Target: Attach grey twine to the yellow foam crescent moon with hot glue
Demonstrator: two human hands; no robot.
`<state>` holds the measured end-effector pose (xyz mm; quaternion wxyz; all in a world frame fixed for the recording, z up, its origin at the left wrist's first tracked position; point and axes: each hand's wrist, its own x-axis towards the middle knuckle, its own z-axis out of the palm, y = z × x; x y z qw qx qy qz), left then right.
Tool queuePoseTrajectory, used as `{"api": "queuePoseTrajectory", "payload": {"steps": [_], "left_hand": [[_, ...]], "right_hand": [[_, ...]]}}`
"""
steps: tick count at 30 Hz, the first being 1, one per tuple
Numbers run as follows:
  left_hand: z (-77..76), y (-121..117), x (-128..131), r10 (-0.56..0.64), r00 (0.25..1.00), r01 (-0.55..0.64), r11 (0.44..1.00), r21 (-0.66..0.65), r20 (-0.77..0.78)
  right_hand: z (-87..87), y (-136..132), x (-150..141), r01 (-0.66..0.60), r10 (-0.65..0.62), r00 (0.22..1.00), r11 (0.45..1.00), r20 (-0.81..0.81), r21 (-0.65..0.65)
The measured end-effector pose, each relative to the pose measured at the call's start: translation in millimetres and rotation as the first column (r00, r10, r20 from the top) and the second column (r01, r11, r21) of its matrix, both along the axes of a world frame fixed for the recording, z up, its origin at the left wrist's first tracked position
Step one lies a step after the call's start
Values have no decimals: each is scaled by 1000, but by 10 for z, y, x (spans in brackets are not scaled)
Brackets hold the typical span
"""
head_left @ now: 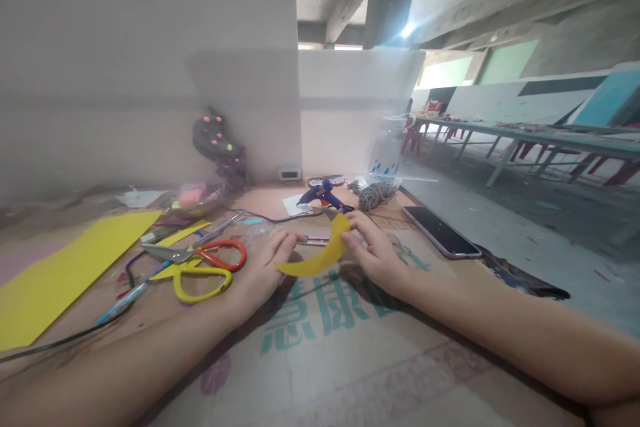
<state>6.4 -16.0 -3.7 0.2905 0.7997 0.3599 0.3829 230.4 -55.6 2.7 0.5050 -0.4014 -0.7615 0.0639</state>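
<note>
One narrow, curved strip of yellow sheet material (pixel 320 263) bows from your right grip (pixel 375 252), which is pinched around its upper end, to your left grip (pixel 269 263), which curls beside its lower end, though I cannot tell whether it has hold there. Pull unevenly and the strip could crease or slip free; reach carelessly just beyond both grips and you could brush the dark-blue plastic glue gun (pixel 325 193), which may be hot.
</note>
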Motion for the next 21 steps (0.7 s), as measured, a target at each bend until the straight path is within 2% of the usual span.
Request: {"api": "queuePoseTrajectory", "payload": {"steps": [2, 5, 7, 10, 13, 16, 18, 21], "left_hand": [[26, -19, -15, 60, 996, -61, 998, 2, 71], [41, -65, -40, 73, 982, -96, 987, 130, 172], [46, -94, -61, 18, 985, -55, 975, 216, 171], [52, -121, -87, -100, 995, 93, 956, 278, 11], [41, -115, -82, -159, 984, 171, 968, 186, -81], [15, -77, -43, -96, 995, 96, 994, -50, -2], [5, -48, -13, -45, 998, 52, 980, -191, 42], [12, -17, 15, -40, 998, 51, 970, -238, 50]], "right_hand": [[0, -28, -13, -10, 8, 999, 999, 46, 49], [-16, -30, -11, 34, -41, 997, 993, 60, 112], [-23, -33, -10, 83, -94, 993, 985, 68, 152], [-16, -60, -20, 92, -120, 985, 972, 122, 216], [4, -91, -35, -3, -71, 969, 955, 237, 296], [19, -104, -43, -54, -87, 930, 929, 358, 366], [24, -102, -42, -63, -119, 903, 914, 414, 400], [28, -99, -30, -61, -155, 879, 902, 452, 427]]}}
